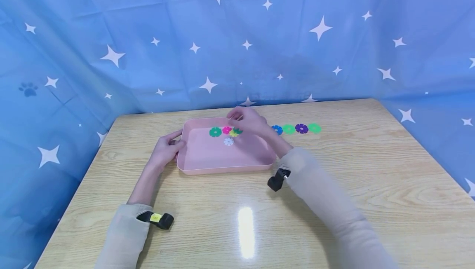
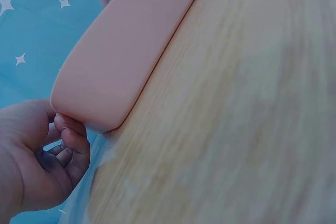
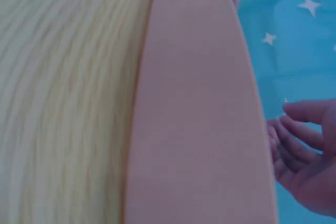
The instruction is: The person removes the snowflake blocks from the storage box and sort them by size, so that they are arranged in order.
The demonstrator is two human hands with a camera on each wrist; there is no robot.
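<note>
A shallow pink tray (image 1: 222, 169) lies on the table, and my left hand (image 1: 165, 150) grips its left rim. In the left wrist view, the left hand (image 2: 47, 153) holds the tray's corner between thumb and fingers. Over the tray's back part hovers my right hand (image 1: 249, 120), its fingers loosely bent. The right wrist view shows that thumb and fingers apart, with nothing visible between them. Several notched plastic discs lie in the tray: a green disc (image 1: 215, 132), a pink disc (image 1: 226, 130), a yellow disc (image 1: 233, 133), a white disc (image 1: 228, 141) and a dark green one, partly hidden.
To the right of the tray, a row of notched discs lies on the wooden table (image 1: 371, 170): a blue disc (image 1: 276, 129), a light green disc (image 1: 288, 129), a purple disc (image 1: 302, 128) and another light green disc (image 1: 314, 127). Behind hangs a blue star-patterned curtain (image 1: 259, 67).
</note>
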